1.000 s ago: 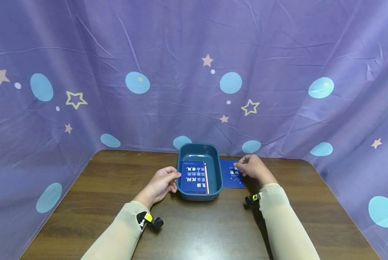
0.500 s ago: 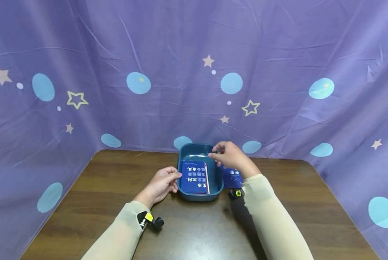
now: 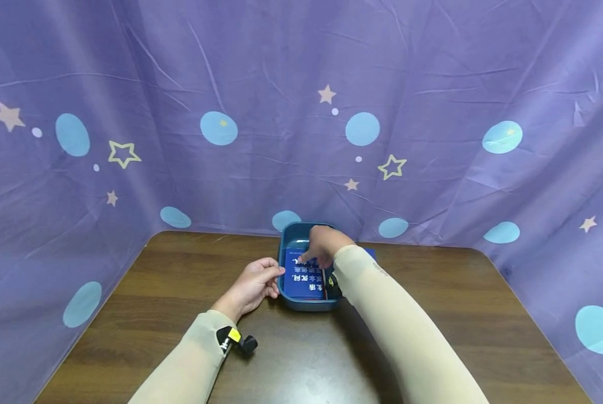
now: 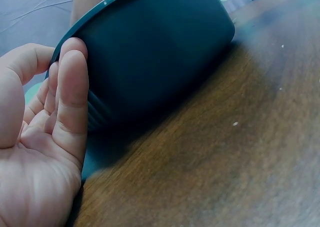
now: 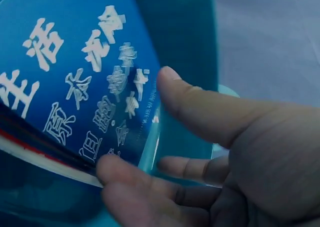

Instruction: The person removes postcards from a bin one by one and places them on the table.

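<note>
Since the earlier frame, the right hand [image 3: 325, 246] has moved from the right far rim of the box [image 3: 308, 306] down to its inside. Its sleeve [image 3: 407, 325] now crosses over the right wall of the box, and hides most of a flat blue piece [image 3: 371, 253] to the right of the box; only a corner is seen. Behind the box hangs a purple curtain [image 3: 281, 174] with stars and circles; the box stands near the far edge of the tabletop [image 3: 180, 280]. Within the box lies the blue book [image 3: 302, 278], towards its left and near side, with white writing upward and red and white layers at the edge. About the hands: the left hand [image 3: 254, 279] pinches the left rim of the box; the right one is loosely spread, its thumb and fingers around the book's corner without clasping it.
</note>
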### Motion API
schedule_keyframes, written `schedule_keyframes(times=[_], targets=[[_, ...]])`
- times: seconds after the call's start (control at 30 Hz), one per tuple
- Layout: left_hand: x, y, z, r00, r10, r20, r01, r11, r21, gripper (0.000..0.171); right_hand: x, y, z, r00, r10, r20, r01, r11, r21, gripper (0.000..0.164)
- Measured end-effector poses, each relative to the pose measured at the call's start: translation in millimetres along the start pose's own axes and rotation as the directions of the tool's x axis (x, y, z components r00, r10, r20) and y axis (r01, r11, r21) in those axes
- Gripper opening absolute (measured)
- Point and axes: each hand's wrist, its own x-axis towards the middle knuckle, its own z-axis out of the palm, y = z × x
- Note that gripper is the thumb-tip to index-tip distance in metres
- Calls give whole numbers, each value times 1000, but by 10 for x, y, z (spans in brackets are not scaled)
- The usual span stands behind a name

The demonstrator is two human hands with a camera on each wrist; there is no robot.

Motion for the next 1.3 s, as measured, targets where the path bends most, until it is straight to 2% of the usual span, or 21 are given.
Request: schedule_keyframes(times=[0.2,0.33,0.63,0.8,0.93,1.0,1.07,1.2,1.3], targets=[[-8,10,3,1000,1,5,-1,1000,4,14,7,-50,90,997,27,-75,-38,988,-149,66],[0,-2,-5,1000,0,-2,1,1000,4,13,9,-50,112,997,27,-74,-41,979,-199,70],[3,0,5,1000,2,-13,-2,1000,4,13,-37,-9,75,998,-9,-54,2,993,-122,48],[-8,2,2,1000,6,-7,-6,1000,10,12,-104,11,16,994,-36,-101,27,996,-88,40],[-6,0,-3,1000,0,-13,0,1000,9,12,-141,41,-36,990,-59,-129,61,998,8,59],[-4,-7,-9,1000,-5,-13,5,1000,9,12,-167,81,-53,989,-67,-131,79,993,92,68],[-6,-10,-11,1000,-10,-12,10,1000,8,12,-199,148,-70,985,-90,-146,114,979,167,68],[0,-17,-17,1000,-10,-13,10,1000,5,12,-288,350,-118,967,-123,-223,191,928,319,59],[6,-14,-7,1000,-4,-12,4,1000,4,11,-365,561,-165,954,-111,-279,228,873,431,55]])
